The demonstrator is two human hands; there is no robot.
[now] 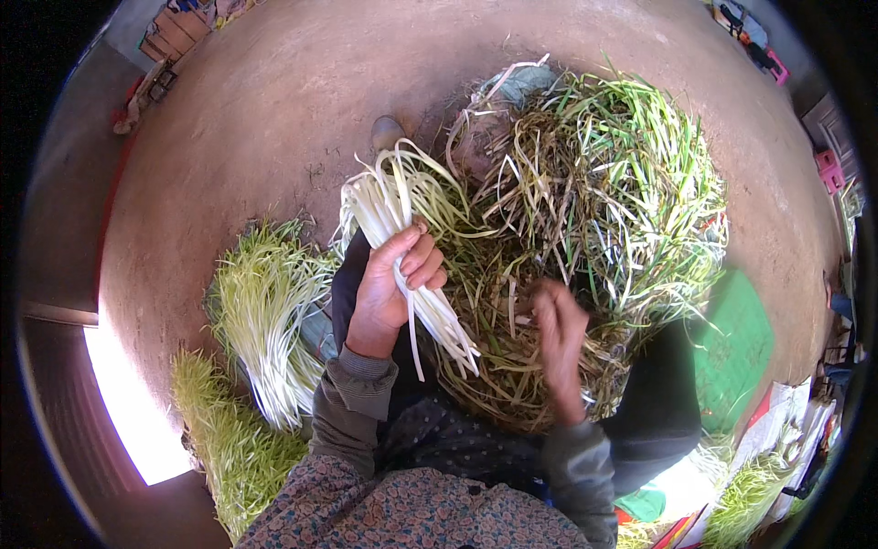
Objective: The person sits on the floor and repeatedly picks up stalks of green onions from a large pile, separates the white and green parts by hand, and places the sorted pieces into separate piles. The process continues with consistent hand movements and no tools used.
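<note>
My left hand (401, 274) is closed around a bundle of long white stalks with pale yellow leaves (381, 213); the leafy ends droop forward and the white ends point down towards my lap. To its right my right hand (561, 329) is blurred, above a heap of dry brown and green leaves (507, 384) between my legs. Whether its fingers hold anything cannot be told. Beyond that lies a large pile of green and withered leaves (638, 185). On the left rests a laid-out pile of pale stalks with yellow-green tips (274, 322).
More yellow-green leaves (233, 439) lie at the lower left. A green sheet or mat (734, 350) is right of my knee, with white sacks (768, 418) and further leaves (748, 487) behind it. Pink stools (830, 171) stand at the far right, a cardboard box (175, 34) at the upper left.
</note>
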